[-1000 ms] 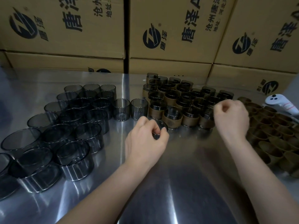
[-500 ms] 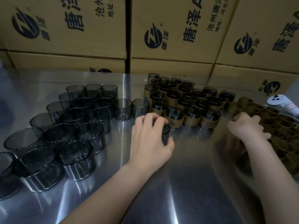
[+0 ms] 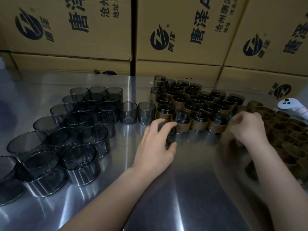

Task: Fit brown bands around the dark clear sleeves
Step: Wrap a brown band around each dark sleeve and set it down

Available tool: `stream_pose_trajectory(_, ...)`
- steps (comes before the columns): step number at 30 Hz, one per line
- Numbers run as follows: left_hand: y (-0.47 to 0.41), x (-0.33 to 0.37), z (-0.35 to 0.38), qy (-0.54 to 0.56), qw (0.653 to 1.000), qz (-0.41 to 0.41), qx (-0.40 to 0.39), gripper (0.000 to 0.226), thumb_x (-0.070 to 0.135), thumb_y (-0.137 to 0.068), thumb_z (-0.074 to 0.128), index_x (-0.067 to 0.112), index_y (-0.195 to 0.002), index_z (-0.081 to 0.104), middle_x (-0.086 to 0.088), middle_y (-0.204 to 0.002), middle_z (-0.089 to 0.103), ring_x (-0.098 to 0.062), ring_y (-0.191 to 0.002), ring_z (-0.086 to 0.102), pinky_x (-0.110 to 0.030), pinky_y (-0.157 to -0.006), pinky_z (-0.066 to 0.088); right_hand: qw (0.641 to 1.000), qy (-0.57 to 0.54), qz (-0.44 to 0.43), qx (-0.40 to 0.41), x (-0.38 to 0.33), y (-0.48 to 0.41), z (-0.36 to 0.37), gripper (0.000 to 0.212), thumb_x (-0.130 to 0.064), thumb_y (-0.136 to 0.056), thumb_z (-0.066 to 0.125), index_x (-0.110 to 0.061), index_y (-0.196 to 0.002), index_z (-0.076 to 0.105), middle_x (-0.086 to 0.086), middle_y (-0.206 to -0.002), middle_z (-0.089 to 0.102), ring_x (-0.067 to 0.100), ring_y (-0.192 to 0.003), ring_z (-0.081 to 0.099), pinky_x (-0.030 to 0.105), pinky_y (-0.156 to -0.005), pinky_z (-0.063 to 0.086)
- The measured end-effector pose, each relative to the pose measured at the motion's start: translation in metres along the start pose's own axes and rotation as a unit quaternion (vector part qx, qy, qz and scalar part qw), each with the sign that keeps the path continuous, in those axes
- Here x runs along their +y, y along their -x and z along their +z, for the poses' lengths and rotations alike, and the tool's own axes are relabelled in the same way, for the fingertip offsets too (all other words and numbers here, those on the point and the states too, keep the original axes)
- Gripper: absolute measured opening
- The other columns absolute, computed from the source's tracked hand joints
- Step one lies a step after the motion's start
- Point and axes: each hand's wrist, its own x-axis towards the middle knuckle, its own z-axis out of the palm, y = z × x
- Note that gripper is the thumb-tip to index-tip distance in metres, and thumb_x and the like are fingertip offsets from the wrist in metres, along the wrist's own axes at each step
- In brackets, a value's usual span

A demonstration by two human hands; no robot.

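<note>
Dark clear sleeve [image 3: 171, 139]: upright on the steel table [image 3: 183, 189], just in front of the near row of banded sleeves [image 3: 198, 121]. No band on it.

My left hand [image 3: 155, 147] grips it from above, fingers curled over the rim and far wall, thumb against the near side.

My right hand [image 3: 248, 129]: knuckles up, fingers curled, at the inner edge of the loose brown bands [image 3: 286, 130]. Motion blur; I cannot tell whether it holds a band.

Banded sleeves stand in packed rows from table centre toward the back. Bare sleeves [image 3: 83, 130] are clustered on the left, and two of them stand in a line just beside the banded group. Loose bands are heaped at far right.

White controller [image 3: 293, 109] lies behind the bands. Printed cardboard boxes [image 3: 175, 30] are stacked along the back edge.
</note>
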Motion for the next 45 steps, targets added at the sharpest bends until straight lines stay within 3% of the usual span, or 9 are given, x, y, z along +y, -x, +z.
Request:
stream_pose_trajectory(10, -0.002, 0.006, 0.000, 0.262, 0.964, -0.033, 0.032, 0.041, 0.024, -0.102, 0.053, 0.048, -0.134, 0.051, 0.010, -0.140, 0.049, 0.002, -0.131, 0.042, -0.016, -0.107, 0.033, 0.986, -0.068, -0.105, 0.108, -0.006, 0.006, 0.000, 0.034, 0.004, -0.084, 0.066, -0.015, -0.111, 0.059, 0.012, -0.127, 0.035, 0.017, -0.096, 0.037, 0.029, -0.084, 0.037)
stream_pose_trajectory(14, -0.005, 0.007, -0.003, 0.437, 0.892, -0.111, 0.026, 0.025, 0.021, -0.103, 0.050, 0.033, -0.121, 0.062, 0.000, -0.123, 0.064, -0.019, -0.117, 0.062, -0.045, -0.097, 0.054, 0.961, -0.118, -0.149, 0.200, -0.008, 0.010, -0.001, 0.021, -0.006, -0.090, 0.061, -0.012, -0.110, 0.064, 0.013, -0.123, 0.046, 0.012, -0.100, 0.040, 0.025, -0.086, 0.034)
stream_pose_trajectory(17, -0.008, 0.007, -0.007, 0.518, 0.839, -0.169, 0.021, 0.020, 0.030, -0.101, 0.051, 0.028, -0.118, 0.061, -0.002, -0.116, 0.068, -0.023, -0.108, 0.068, -0.046, -0.085, 0.060, 0.947, -0.160, -0.182, 0.209, -0.010, 0.010, 0.000, 0.018, -0.009, -0.091, 0.056, -0.012, -0.104, 0.069, 0.007, -0.110, 0.052, 0.011, -0.099, 0.047, 0.024, -0.088, 0.035)
stream_pose_trajectory(22, -0.010, -0.003, -0.012, 0.589, 0.783, -0.201, -0.006, 0.048, 0.052, -0.076, 0.064, 0.033, -0.120, 0.058, -0.003, -0.118, 0.066, -0.033, -0.097, 0.073, -0.042, -0.084, 0.060, 0.926, -0.242, -0.248, 0.151, -0.020, 0.019, 0.010, 0.022, -0.007, -0.091, 0.056, -0.018, -0.102, 0.071, -0.002, -0.102, 0.060, 0.005, -0.094, 0.054, 0.032, -0.091, 0.048)
stream_pose_trajectory(24, -0.010, -0.005, -0.012, 0.598, 0.776, -0.199, -0.011, 0.052, 0.044, -0.073, 0.071, 0.035, -0.122, 0.056, -0.001, -0.123, 0.061, -0.037, -0.095, 0.073, -0.037, -0.079, 0.061, 0.916, -0.283, -0.264, 0.106, -0.024, 0.025, 0.017, 0.023, -0.010, -0.094, 0.055, -0.024, -0.103, 0.071, -0.008, -0.102, 0.062, 0.009, -0.095, 0.061, 0.037, -0.085, 0.055)
stream_pose_trajectory(28, -0.011, -0.006, -0.009, 0.592, 0.779, -0.206, -0.025, 0.061, 0.034, -0.071, 0.079, 0.035, -0.127, 0.053, -0.004, -0.129, 0.062, -0.036, -0.094, 0.074, -0.037, -0.081, 0.060, 0.889, -0.356, -0.288, 0.019, -0.031, 0.037, 0.025, 0.033, -0.013, -0.098, 0.053, -0.043, -0.100, 0.067, -0.003, -0.105, 0.064, 0.008, -0.075, 0.066, 0.024, -0.048, 0.054)
stream_pose_trajectory(35, -0.011, -0.001, -0.008, 0.564, 0.797, -0.217, -0.024, 0.055, 0.038, -0.076, 0.077, 0.025, -0.126, 0.058, -0.007, -0.128, 0.066, -0.028, -0.106, 0.071, -0.050, -0.098, 0.053, 0.847, -0.416, -0.322, -0.079, -0.040, 0.051, 0.027, 0.033, -0.005, -0.099, 0.051, -0.031, -0.105, 0.070, 0.000, -0.107, 0.058, 0.015, -0.075, 0.065, 0.027, -0.049, 0.054)
stream_pose_trajectory(40, -0.012, 0.000, -0.010, 0.582, 0.785, -0.213, -0.007, 0.061, 0.039, -0.070, 0.074, 0.014, -0.124, 0.061, -0.011, -0.116, 0.070, -0.018, -0.098, 0.073, -0.036, -0.082, 0.059, 0.835, -0.440, -0.310, -0.117, -0.043, 0.058, 0.026, 0.029, 0.000, -0.097, 0.051, -0.027, -0.099, 0.063, 0.000, -0.102, 0.071, 0.013, -0.073, 0.064, 0.028, -0.048, 0.053)
stream_pose_trajectory(45, -0.012, -0.006, -0.008, 0.578, 0.789, -0.208, -0.011, 0.055, 0.031, -0.081, 0.078, 0.027, -0.132, 0.056, -0.011, -0.127, 0.067, -0.024, -0.110, 0.070, -0.047, -0.095, 0.055, 0.822, -0.443, -0.334, -0.126, -0.043, 0.058, 0.023, 0.022, -0.013, -0.092, 0.056, -0.032, -0.095, 0.066, -0.003, -0.104, 0.071, 0.011, -0.079, 0.065, 0.023, -0.063, 0.054)
